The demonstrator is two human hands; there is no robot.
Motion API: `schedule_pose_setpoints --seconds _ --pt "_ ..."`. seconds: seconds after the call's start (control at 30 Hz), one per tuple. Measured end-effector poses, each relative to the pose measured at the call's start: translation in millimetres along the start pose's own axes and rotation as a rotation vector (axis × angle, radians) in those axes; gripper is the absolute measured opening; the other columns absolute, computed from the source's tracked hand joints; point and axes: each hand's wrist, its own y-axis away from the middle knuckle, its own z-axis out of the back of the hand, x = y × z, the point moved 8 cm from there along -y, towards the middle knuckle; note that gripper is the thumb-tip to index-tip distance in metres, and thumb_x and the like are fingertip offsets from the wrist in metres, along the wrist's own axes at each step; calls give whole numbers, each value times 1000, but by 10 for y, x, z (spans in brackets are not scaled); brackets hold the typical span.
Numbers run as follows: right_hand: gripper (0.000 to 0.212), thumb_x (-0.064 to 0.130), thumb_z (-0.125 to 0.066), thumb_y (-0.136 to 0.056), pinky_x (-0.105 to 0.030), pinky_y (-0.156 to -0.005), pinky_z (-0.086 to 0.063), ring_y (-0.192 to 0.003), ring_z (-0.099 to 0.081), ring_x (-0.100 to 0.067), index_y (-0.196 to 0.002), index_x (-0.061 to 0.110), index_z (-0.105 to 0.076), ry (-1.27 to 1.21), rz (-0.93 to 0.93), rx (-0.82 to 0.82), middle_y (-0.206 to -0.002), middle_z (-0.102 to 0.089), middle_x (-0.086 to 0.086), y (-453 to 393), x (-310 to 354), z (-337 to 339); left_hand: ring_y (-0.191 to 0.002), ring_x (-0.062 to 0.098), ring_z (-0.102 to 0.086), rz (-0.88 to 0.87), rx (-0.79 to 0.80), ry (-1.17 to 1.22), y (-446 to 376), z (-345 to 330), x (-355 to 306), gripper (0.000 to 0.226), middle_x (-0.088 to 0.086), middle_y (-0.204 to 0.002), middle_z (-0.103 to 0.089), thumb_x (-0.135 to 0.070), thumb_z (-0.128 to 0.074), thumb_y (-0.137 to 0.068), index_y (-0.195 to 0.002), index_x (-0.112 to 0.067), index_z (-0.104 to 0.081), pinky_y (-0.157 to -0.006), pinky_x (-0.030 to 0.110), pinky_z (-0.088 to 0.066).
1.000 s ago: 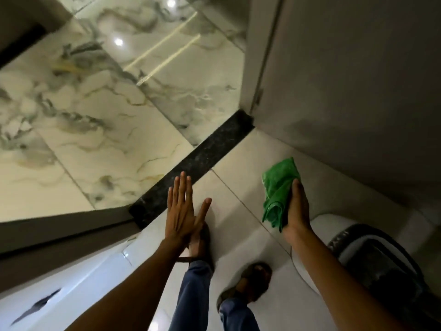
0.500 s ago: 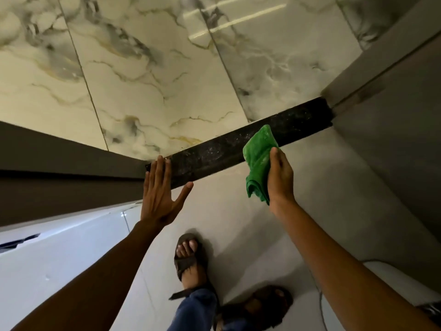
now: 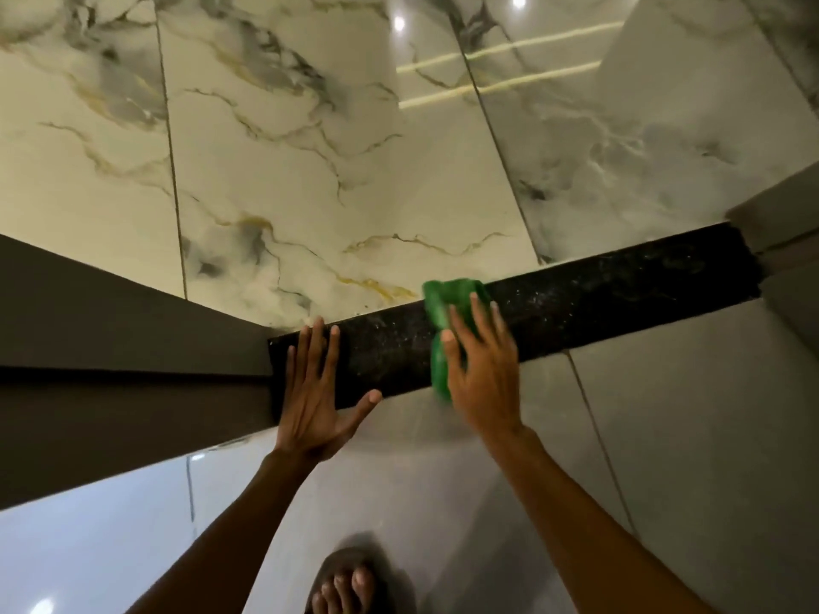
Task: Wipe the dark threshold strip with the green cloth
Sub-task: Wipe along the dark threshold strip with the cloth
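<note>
The dark threshold strip (image 3: 598,299) runs across the floor from the left door frame to the right jamb, speckled with pale dust. My right hand (image 3: 481,370) presses the green cloth (image 3: 438,303) flat onto the strip near its middle; most of the cloth is hidden under the palm and fingers. My left hand (image 3: 314,392) lies flat with fingers spread over the strip's left end, holding nothing.
Glossy marble tiles (image 3: 332,170) lie beyond the strip, plain pale tiles (image 3: 687,436) on my side. A dark door frame (image 3: 111,347) bounds the left, a grey jamb (image 3: 780,241) the right. My sandalled foot (image 3: 345,587) shows at the bottom.
My right hand has come down from holding the cloth in the air to pressing it on the strip. My left hand has dropped onto the strip's left end. The view has closed in.
</note>
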Motion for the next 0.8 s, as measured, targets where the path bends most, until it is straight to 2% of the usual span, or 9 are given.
schedule_pose_setpoints --seconds 0.07,0.2,0.33,0.53,0.67,0.8 --pt "62 46 -36 -118 -64 -137 -14 -173 -3 -36 -176 29 -21 177 105 91 -186 -3 -9 -78 -31 -416 -178 33 3 -3 -61 -59 0 -102 112 121 13 -190 3 -93 -31 -98 -180 -6 -9 -142 61 -5" --pt "73 59 -30 -113 -73 -134 -11 -171 -5 -44 -177 34 -7 315 209 -15 -187 3 -7 -242 65 -681 -178 33 -2 -38 -88 -181 -11 -251 208 123 12 -191 -1 -95 -29 -97 -180 -7 -12 -142 60 -3" --pt "72 61 -32 -112 -79 -131 -10 -171 -8 -45 -176 38 -11 350 358 11 -187 -3 0 -240 272 -834 -178 33 0 -41 -75 -250 -19 -281 219 122 11 -191 -1 -96 -24 -97 -180 -7 -10 -142 62 -4" --pt "64 52 -35 -115 -69 -133 -19 -173 -7 -37 -175 37 -21 287 405 76 -186 -11 5 -148 303 -882 -178 32 1 -30 -51 -251 -26 -283 217 123 11 -191 1 -95 -20 -98 -180 -4 -8 -141 65 -7" --pt "64 58 -39 -115 -66 -135 -15 -173 -8 -37 -175 41 -23 287 527 83 -186 -15 6 -9 223 -875 -178 33 1 -40 -41 -266 -33 -311 233 123 11 -191 2 -94 -19 -98 -180 -4 -7 -140 67 -8" --pt "62 60 -36 -115 -69 -134 -14 -172 -8 -38 -174 44 -23 313 506 91 -186 -15 8 -39 40 -749 -178 33 1 -33 -23 -260 -35 -316 239 120 11 -191 1 -92 -18 -99 -180 -4 -7 -139 68 -9"
